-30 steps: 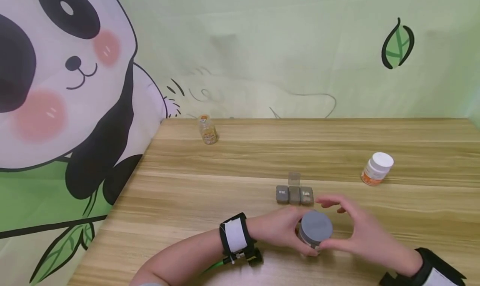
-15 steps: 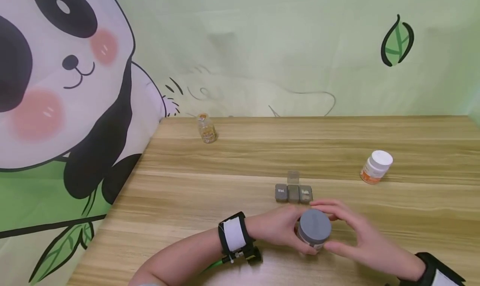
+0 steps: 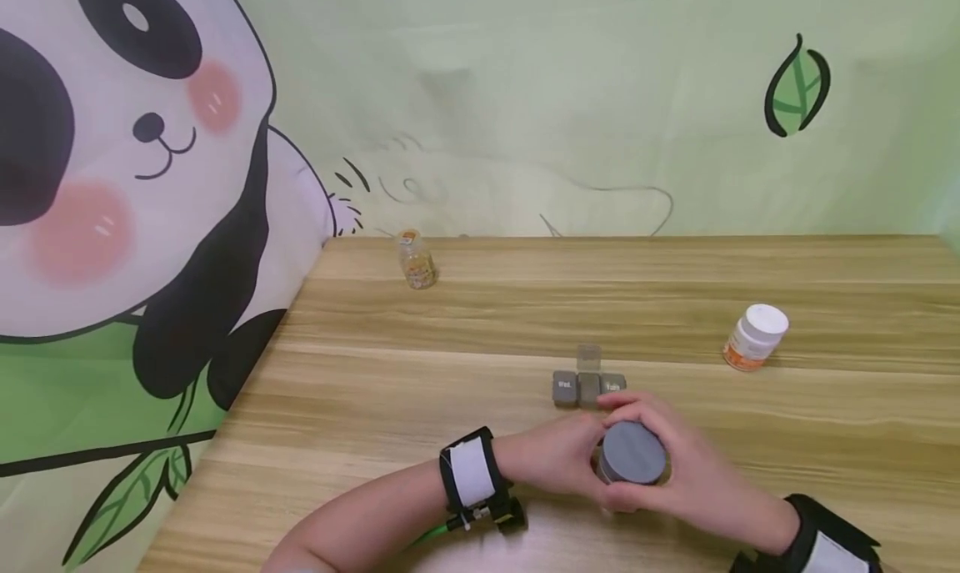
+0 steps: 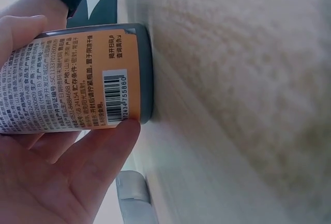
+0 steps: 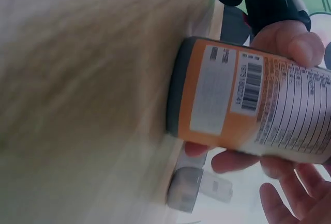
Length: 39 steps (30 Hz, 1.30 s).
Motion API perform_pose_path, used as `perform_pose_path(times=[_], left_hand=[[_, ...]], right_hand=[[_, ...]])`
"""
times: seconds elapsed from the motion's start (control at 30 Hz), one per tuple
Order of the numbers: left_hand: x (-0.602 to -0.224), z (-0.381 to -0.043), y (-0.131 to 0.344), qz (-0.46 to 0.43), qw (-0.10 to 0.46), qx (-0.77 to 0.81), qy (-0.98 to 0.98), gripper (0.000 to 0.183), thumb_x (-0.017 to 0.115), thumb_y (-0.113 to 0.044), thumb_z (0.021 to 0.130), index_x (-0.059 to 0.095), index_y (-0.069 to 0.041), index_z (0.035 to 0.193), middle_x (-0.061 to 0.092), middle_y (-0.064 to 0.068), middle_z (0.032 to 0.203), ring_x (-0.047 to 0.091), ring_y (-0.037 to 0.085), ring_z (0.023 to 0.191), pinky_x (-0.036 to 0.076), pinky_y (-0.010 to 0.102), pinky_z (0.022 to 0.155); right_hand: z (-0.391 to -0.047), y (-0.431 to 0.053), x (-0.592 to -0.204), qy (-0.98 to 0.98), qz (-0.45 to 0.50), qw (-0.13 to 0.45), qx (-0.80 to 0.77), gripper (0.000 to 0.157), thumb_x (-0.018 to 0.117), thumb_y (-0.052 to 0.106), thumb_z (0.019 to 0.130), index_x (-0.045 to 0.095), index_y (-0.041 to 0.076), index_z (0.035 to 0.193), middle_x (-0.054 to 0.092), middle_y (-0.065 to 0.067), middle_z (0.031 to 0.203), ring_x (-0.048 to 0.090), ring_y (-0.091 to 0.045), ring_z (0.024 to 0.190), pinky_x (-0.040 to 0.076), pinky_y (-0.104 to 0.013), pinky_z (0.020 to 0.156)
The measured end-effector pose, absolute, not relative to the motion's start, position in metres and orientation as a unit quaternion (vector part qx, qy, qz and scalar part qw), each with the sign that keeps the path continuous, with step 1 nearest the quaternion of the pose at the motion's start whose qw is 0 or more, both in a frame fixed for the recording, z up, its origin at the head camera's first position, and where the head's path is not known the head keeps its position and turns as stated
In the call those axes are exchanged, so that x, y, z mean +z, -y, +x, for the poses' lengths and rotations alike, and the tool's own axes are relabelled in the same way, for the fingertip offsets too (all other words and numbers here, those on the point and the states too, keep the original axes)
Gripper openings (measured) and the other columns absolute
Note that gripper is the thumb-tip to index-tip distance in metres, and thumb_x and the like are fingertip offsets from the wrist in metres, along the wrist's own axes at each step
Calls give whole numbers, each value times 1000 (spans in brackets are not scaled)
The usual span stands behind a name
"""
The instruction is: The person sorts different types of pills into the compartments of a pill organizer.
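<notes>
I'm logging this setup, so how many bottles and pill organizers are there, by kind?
Bottles: 3 (grey-lidded bottle, white bottle, clear bottle)
Pill organizer: 1
Total: 4

On the pill box point(image 3: 588, 389), the left lid point(image 3: 565, 388) reads "Wed." and the right lid point(image 3: 613, 384) what looks like "Tues". The jar's label point(image 4: 67, 84) carries Chinese print, including 贮存条件, and a barcode point(image 4: 115, 95) with digits ending 755860; a second barcode's point(image 5: 251, 87) digits are too blurred.
</notes>
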<state>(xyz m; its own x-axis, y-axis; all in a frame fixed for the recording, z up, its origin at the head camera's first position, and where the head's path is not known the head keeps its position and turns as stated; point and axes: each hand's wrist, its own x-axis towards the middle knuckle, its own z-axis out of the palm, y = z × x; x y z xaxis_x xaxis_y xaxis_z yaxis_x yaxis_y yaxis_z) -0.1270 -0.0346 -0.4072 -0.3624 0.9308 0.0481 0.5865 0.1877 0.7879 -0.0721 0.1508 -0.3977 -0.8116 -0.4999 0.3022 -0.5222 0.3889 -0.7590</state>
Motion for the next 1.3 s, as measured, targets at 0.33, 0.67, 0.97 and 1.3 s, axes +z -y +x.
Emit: perform_pose_path(times=[0.33, 0.67, 0.97, 1.3], left_hand=[[-409, -126, 33, 517, 217, 380, -736, 44, 72, -25, 76, 48, -16, 112, 53, -12, 107, 46, -8, 98, 36, 15, 85], [-408, -126, 33, 512, 229, 390, -730, 56, 73, -25, 75, 45, -15, 122, 52, -13, 112, 46, -5, 102, 35, 16, 87], [-408, -127, 33, 523, 212, 363, -741, 48, 72, -24, 76, 48, -14, 116, 52, -12, 107, 45, -7, 97, 35, 14, 85], [-408, -128, 33, 519, 216, 373, -738, 40, 71, -27, 77, 51, -16, 110, 54, -13, 105, 46, -8, 98, 35, 15, 85]], right_hand=[[-72, -168, -402, 846, 290, 92, 437, 67, 83, 32, 58, 46, 24, 113, 49, 4, 122, 46, -12, 109, 40, -33, 78], [-69, -172, -401, 800, 383, 88, 454, 63, 72, 4, 69, 47, 12, 127, 42, -8, 132, 42, -20, 117, 35, -25, 89], [-67, -159, -400, 820, 325, 27, 470, 62, 76, 26, 71, 45, 21, 126, 40, 1, 135, 35, -17, 124, 27, -25, 96], [-84, -163, -392, 825, 385, 69, 408, 69, 77, 33, 68, 48, 21, 129, 36, -2, 139, 35, -19, 124, 31, -27, 93]])
